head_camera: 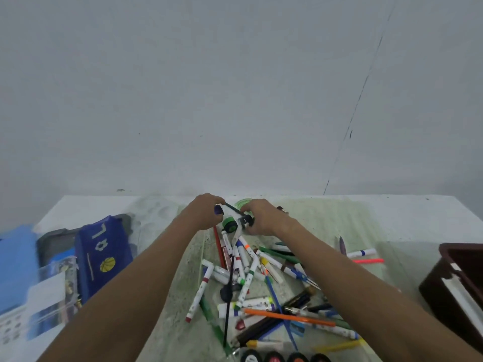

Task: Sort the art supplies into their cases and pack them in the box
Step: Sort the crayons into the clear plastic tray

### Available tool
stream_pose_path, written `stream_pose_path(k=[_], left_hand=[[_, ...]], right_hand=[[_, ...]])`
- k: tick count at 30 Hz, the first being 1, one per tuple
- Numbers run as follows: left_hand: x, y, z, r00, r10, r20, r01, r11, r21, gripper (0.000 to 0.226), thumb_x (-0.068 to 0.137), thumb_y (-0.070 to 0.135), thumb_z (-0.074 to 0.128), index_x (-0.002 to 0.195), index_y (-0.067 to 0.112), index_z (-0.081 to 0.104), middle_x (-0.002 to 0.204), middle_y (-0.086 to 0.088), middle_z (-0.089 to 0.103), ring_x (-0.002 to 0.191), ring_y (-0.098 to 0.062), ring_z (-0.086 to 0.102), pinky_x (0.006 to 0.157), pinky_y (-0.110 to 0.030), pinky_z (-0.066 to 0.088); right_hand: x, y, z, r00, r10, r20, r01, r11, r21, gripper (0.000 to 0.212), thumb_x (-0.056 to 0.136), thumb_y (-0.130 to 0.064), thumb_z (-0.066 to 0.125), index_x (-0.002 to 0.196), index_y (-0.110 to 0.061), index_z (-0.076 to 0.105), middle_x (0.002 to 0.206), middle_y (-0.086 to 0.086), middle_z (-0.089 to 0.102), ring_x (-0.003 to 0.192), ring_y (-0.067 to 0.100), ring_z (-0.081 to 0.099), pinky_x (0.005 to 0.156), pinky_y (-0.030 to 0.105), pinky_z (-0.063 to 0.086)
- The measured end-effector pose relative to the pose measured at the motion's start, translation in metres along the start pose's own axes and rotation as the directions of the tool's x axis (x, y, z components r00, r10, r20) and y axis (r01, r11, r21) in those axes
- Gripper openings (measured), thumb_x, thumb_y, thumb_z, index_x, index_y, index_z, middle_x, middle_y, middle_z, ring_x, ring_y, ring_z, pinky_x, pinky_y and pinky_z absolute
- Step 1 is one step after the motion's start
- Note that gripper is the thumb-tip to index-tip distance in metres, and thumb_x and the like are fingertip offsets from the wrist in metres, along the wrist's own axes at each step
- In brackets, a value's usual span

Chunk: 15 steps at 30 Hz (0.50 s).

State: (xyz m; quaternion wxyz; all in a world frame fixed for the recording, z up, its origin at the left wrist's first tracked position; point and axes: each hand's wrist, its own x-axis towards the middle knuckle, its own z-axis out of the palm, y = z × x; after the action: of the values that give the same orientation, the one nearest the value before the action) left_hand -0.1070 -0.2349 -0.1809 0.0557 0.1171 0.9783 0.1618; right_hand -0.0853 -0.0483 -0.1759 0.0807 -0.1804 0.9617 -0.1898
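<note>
A loose pile of markers, pencils and paint tubes (261,283) lies in the middle of the table. Both my hands reach to its far edge. My left hand (205,211) is curled around a small purple piece (218,210) and one end of a thin dark green stick (233,208). My right hand (262,218) grips a black-capped item (247,221) at the stick's other end. A small green-lidded pot (230,224) sits between the hands, just below them. A blue pencil case (104,252) with a basketball print lies to the left. The dark brown box (454,278) stands at the right edge.
Left of the pencil case are a grey case (53,242), a clear zip bag (49,296), a blue folder (15,262) and a white basket (10,327). Several dark paint pots (274,357) line the near edge. A marker (362,253) and an orange pen (368,261) lie apart on the right.
</note>
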Motion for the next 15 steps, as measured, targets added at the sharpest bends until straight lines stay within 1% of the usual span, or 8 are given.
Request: stream_pose_path(k=[3,7,9,11,13,15], left_hand=[[0.005,-0.002,0.005,1.0,0.013,0.012,-0.013,1.0,0.002,0.041,0.087,0.022,0.058,0.128,0.019,0.058,0.123,-0.004,0.061,0.109,-0.021,0.056,0.091,-0.028,0.043],[0.007,-0.008,0.012,0.999,-0.002,-0.037,0.001,1.0,-0.026,0.038,0.085,0.018,0.06,0.122,0.018,0.062,0.126,-0.003,0.061,0.111,-0.021,0.056,0.095,-0.03,0.045],[0.005,-0.008,0.013,0.997,-0.008,-0.077,0.004,0.998,-0.055,0.035,0.084,0.015,0.06,0.119,0.016,0.063,0.12,-0.004,0.064,0.106,-0.021,0.058,0.09,-0.03,0.047],[0.001,-0.004,0.01,0.99,-0.006,-0.138,-0.006,0.996,-0.087,0.032,0.084,0.013,0.059,0.115,0.013,0.065,0.112,-0.007,0.066,0.1,-0.022,0.059,0.085,-0.031,0.047],[-0.007,0.003,0.007,0.979,-0.003,-0.204,-0.023,0.992,-0.123,0.027,0.085,0.012,0.059,0.111,0.011,0.066,0.105,-0.008,0.067,0.095,-0.023,0.059,0.083,-0.031,0.048],[-0.02,0.011,0.003,0.967,-0.008,-0.256,-0.041,0.982,-0.185,0.024,0.083,0.013,0.062,0.106,0.012,0.067,0.101,-0.007,0.068,0.09,-0.021,0.06,0.081,-0.03,0.048]], right_hand=[[0.008,0.005,0.006,0.999,0.008,0.047,-0.007,1.0,-0.024,0.031,0.078,-0.014,0.071,0.108,-0.011,0.066,0.104,0.006,0.065,0.096,0.023,0.06,0.081,0.03,0.049],[0.011,0.01,0.011,0.999,0.009,0.047,-0.008,1.0,-0.027,0.033,0.079,-0.009,0.069,0.111,-0.009,0.066,0.107,0.008,0.065,0.098,0.023,0.06,0.087,0.032,0.051],[0.01,0.01,0.011,0.999,0.02,0.038,-0.02,1.0,-0.001,0.03,0.078,-0.01,0.071,0.108,-0.008,0.067,0.103,0.007,0.065,0.092,0.022,0.061,0.083,0.031,0.052],[0.007,0.009,0.007,1.0,0.023,0.013,-0.024,0.999,0.03,0.024,0.077,-0.011,0.071,0.1,-0.008,0.068,0.095,0.006,0.065,0.084,0.02,0.06,0.074,0.028,0.052],[-0.002,0.008,0.0,0.999,0.026,-0.03,-0.024,0.998,0.056,0.016,0.076,-0.012,0.071,0.091,-0.009,0.068,0.085,0.004,0.064,0.075,0.018,0.057,0.066,0.025,0.045],[-0.018,0.005,-0.01,0.995,0.038,-0.092,-0.026,0.992,0.125,0.017,0.074,-0.014,0.072,0.091,-0.011,0.069,0.081,0.002,0.062,0.072,0.015,0.054,0.064,0.022,0.04]])
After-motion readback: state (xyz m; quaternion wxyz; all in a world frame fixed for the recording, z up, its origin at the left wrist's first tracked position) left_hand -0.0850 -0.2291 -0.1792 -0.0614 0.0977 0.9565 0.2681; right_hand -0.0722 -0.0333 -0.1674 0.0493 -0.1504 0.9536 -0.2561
